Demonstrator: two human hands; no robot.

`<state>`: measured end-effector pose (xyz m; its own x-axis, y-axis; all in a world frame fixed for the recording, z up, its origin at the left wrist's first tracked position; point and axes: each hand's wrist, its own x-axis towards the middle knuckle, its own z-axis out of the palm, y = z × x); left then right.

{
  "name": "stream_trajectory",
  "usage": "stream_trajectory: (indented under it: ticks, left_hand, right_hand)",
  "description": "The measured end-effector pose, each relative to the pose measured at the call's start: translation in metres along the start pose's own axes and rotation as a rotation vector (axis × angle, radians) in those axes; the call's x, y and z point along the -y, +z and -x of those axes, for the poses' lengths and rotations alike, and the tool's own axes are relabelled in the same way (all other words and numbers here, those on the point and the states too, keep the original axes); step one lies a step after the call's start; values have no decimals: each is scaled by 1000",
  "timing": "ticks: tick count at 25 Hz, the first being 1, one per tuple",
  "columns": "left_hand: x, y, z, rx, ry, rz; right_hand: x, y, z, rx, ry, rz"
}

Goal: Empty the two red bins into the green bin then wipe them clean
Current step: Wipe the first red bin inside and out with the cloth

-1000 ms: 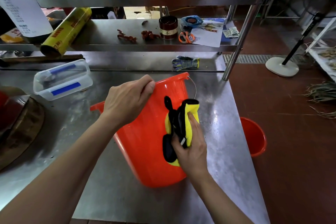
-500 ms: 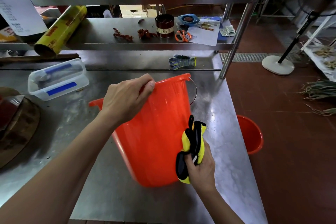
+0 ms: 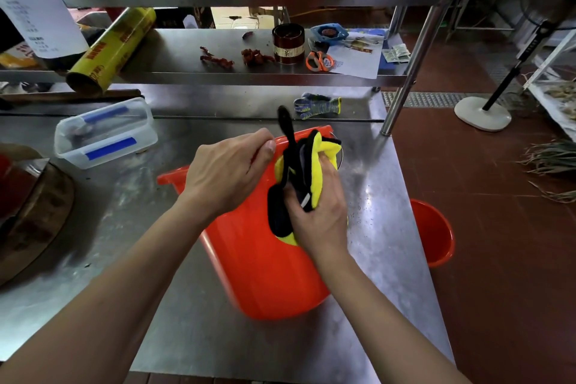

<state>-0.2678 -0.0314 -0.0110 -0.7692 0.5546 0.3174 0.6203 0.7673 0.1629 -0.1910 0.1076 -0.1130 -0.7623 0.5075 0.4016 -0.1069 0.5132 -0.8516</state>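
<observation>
**Cloth pressed high on the tipped red bucket**

The right hand (image 3: pixel 318 212) is curled around a bunched yellow-and-black microfibre cloth (image 3: pixel 304 174) and presses it against the outer wall of a large red-orange plastic bucket (image 3: pixel 265 268), just under the rim. One black strip of the cloth stands up past the rim at 12 o'clock from that hand. At 9 o'clock from it, close beside, the left hand (image 3: pixel 227 174) grips the bucket's rim, fingers hooked over the edge, thumb side toward the cloth.

The bucket is tilted on the stainless steel counter (image 3: pixel 193 333), base toward the person, mouth turned away. Its wire handle shows at the far right of the rim.

At 3 o'clock from the right hand, off the counter's edge and down on the dark red floor (image 3: pixel 511 290), stands a second red plastic bucket (image 3: pixel 433 234), partly hidden by the counter. At 10 o'clock from the left hand, well apart, a clear lidded plastic box with blue clips (image 3: pixel 104 132) sits on the counter.
</observation>
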Motion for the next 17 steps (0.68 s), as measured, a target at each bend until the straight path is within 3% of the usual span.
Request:
stream_trajectory:
  ticks: [6,17]
  left_hand:
    - [9,-1,2,-4,-32,24]
    - [36,-8,3,52,-103,110]
  right_hand:
    - [4,11,-2,-41,-47,10]
    - [-57,-21,80,91,4,-21]
